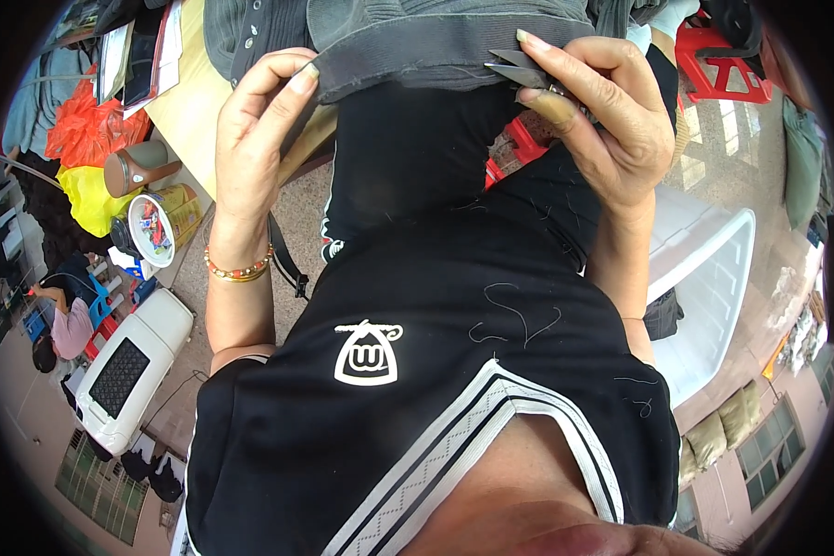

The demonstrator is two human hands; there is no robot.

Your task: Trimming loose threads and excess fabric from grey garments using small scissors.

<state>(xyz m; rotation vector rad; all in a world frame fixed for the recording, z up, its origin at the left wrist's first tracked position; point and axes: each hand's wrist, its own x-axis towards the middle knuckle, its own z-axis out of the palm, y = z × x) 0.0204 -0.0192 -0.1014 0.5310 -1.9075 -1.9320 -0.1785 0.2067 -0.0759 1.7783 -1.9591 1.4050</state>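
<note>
Between my hands a dark grey garment (417, 54) is stretched, its wide band running across the top of the view. My left hand (255, 130) is closed on the band's left end, pinching it between thumb and fingers. In my right hand (612, 116) is a pair of thread snips (517, 70) with short pointed blades, slightly parted and lying at the band's lower edge. A dark, yellowish covering wraps part of the right thumb. The rest of the snips is hidden in the palm. More ribbed grey cloth lies heaped beyond the band.
On the left are a yellowish table (190, 111), a brown mug (137, 169), a tub of small wrapped items (155, 228), an orange-red bag (88, 125) and a yellow bag (93, 199). A white plastic bin (713, 306) and red stool (727, 74) stand right. A person in pink (69, 329) sits far left.
</note>
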